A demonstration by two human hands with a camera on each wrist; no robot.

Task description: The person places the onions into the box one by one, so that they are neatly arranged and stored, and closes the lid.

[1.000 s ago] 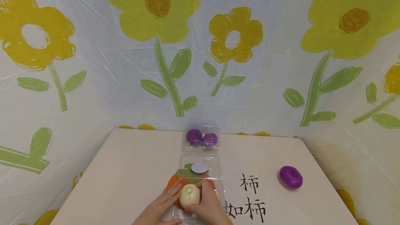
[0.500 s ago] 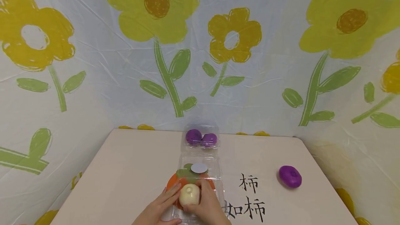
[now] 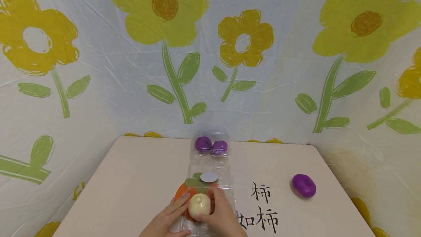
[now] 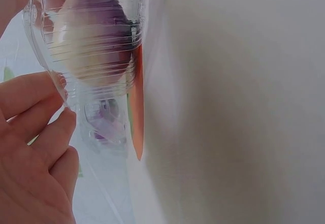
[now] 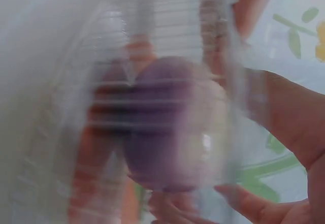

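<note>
A round cream-and-purple turnip-like piece (image 3: pixel 199 206), cream side and small nub up, sits in the near half of a clear plastic clamshell box (image 3: pixel 230 201). My right hand (image 3: pixel 223 213) holds its right side, thumb along the near side and fingers at the far side; a narrow gap shows between piece and palm. My left hand (image 3: pixel 167 215) lies at the left, its long fingers straight along the box rim and the thumb near the table. Fingertips (image 4: pixel 58 84) touch the clear edge in the left wrist view. The right wrist view is blurred.
An orange persimmon-shaped shape with green leaves (image 3: pixel 180 192) lies under the box. A white oval label (image 3: pixel 209 177) is on its raised lid. Behind stands another clear box (image 3: pixel 228 150) with two purple pieces (image 3: pixel 203 144). Another purple piece (image 3: pixel 304 185) lies right, beyond black characters (image 3: pixel 261 192).
My right thumb and fingers have loosened slightly, and a gap has appeared between palm and piece. My left hand stays at the box. The piece has not visibly moved.
</note>
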